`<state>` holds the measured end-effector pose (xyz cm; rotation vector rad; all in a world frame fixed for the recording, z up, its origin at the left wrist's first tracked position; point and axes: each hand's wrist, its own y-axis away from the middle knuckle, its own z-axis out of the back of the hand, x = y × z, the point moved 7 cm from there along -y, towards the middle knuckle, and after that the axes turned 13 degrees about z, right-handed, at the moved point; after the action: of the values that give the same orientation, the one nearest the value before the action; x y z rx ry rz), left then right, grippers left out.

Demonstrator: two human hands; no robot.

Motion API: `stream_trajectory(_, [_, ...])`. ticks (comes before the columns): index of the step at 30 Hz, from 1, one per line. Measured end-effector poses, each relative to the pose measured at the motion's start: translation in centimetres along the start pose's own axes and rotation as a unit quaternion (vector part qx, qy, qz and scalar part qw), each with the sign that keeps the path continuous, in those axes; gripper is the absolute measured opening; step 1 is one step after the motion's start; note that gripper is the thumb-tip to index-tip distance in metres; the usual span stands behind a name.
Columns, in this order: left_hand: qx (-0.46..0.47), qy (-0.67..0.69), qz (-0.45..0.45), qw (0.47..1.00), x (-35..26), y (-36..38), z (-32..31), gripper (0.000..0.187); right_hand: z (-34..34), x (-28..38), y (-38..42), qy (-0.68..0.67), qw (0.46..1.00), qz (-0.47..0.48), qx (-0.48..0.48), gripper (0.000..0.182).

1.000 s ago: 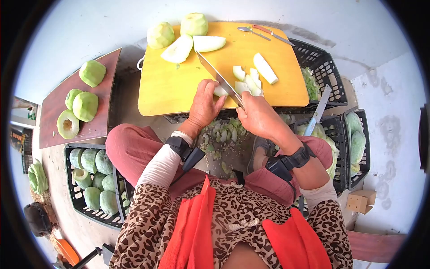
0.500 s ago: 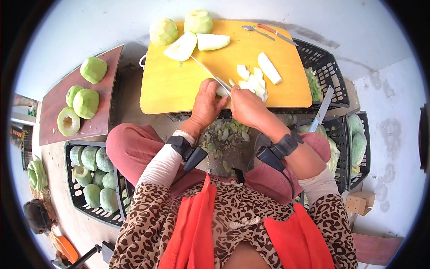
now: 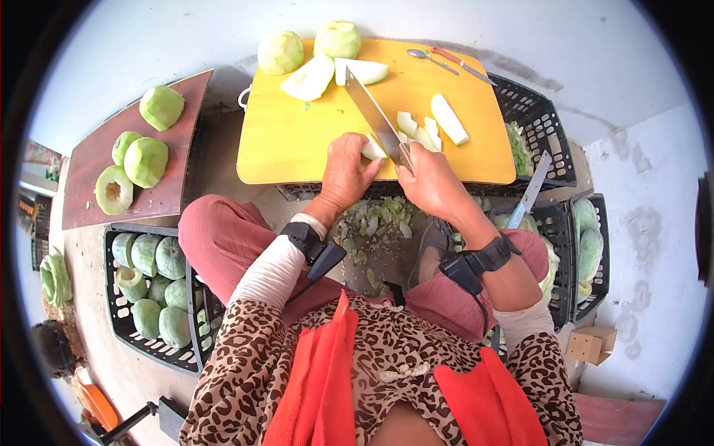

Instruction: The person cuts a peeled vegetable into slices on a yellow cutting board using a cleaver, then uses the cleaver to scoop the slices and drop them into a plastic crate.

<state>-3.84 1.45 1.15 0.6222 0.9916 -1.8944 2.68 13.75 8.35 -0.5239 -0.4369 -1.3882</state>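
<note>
On the yellow board [image 3: 279, 152], my left hand [image 3: 344, 167] has its fingers curled on a pale piece of peeled melon [image 3: 372, 149] near the front edge. My right hand [image 3: 433, 182] grips the handle of a long knife [image 3: 372, 108], its blade pointing up and left, just right of that piece. Cut melon chunks [image 3: 425, 134] lie beyond the blade, beside a long melon wedge [image 3: 449, 119]. At the back left are two larger cut melon pieces [image 3: 308, 79] [image 3: 364, 70] and two whole peeled melons [image 3: 280, 52] [image 3: 337, 39].
A spoon [image 3: 428, 58] and a red-handled knife [image 3: 460, 65] lie at the board's back right. Peeled melons [image 3: 146, 162] sit on a brown board at left, above a crate [image 3: 152, 355] of unpeeled ones. Another knife [image 3: 532, 186] rests on crates at right. Peelings [image 3: 379, 223] cover the floor below.
My right hand has shifted right and slightly down, and the knife has come away from the left hand's piece, its blade now steeper and showing its broad side. The whole view has shifted slightly.
</note>
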Motion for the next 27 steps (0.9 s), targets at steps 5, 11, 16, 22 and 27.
stream_trajectory(5, [0.006,0.001,-0.008,1.0,-0.1,0.0,-0.3,0.043,0.0,1.0,0.9,-0.001,0.999,0.007,0.033,0.021])
stream_trajectory(11, [0.004,0.004,-0.012,1.0,-0.1,0.0,-0.4,0.042,-0.3,1.1,1.2,0.019,0.998,-0.013,0.052,0.02])
stream_trajectory(16, [0.008,0.018,-0.032,0.999,-0.5,0.0,-0.1,0.041,-1.1,1.1,1.0,0.029,0.997,-0.008,0.071,0.021])
stream_trajectory(22, [0.013,0.015,-0.038,0.999,-0.6,0.1,0.3,0.041,-1.7,0.3,0.0,0.024,0.996,-0.01,0.08,0.021])
stream_trajectory(27, [0.019,0.026,-0.019,0.999,-0.4,-0.2,0.0,0.039,-2.7,-1.5,-1.3,0.03,0.998,0.002,0.05,0.022])
